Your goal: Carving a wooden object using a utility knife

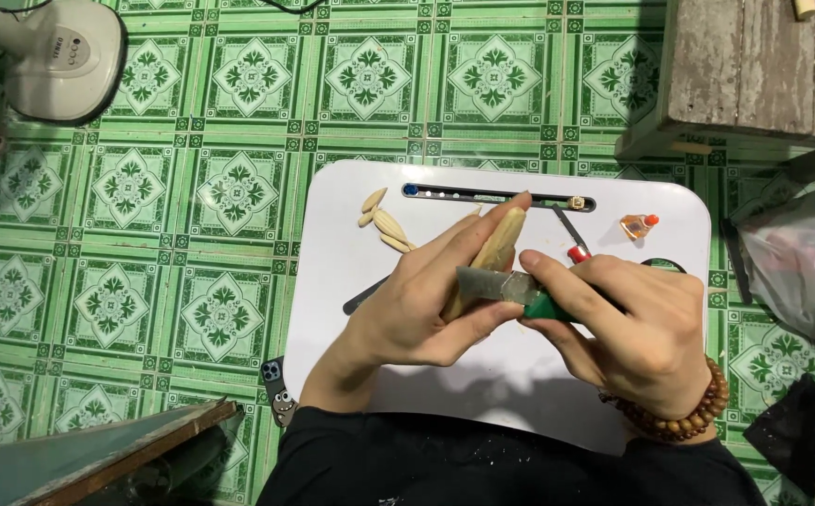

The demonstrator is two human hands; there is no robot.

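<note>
Hands at work over a white lap tray, seen from above against a green patterned tile floor.

Left hand wrapped around a pale wooden stick, fingers pressed along its length, thumb underneath near the blade; stick tilted up and away from the body, its rounded tip toward the tray's far edge. Right hand closed around the green handle of a knife, flat grey blade lying across the stick just below its middle, touching the wood. Bead bracelet on the right wrist.

Beyond the hands, on the tray: small leaf-shaped wood pieces in a loose cluster, a dark slot with holes along the far rim, a thin dark tool and a small orange-capped tube. Phone on the floor beside the tray's near left corner. Fan base at top left, wooden bench at top right.

Judged from the grip: best done with shallow strokes, blade angled low, left thumb kept clear of the edge, stick held firm so it cannot roll.
</note>
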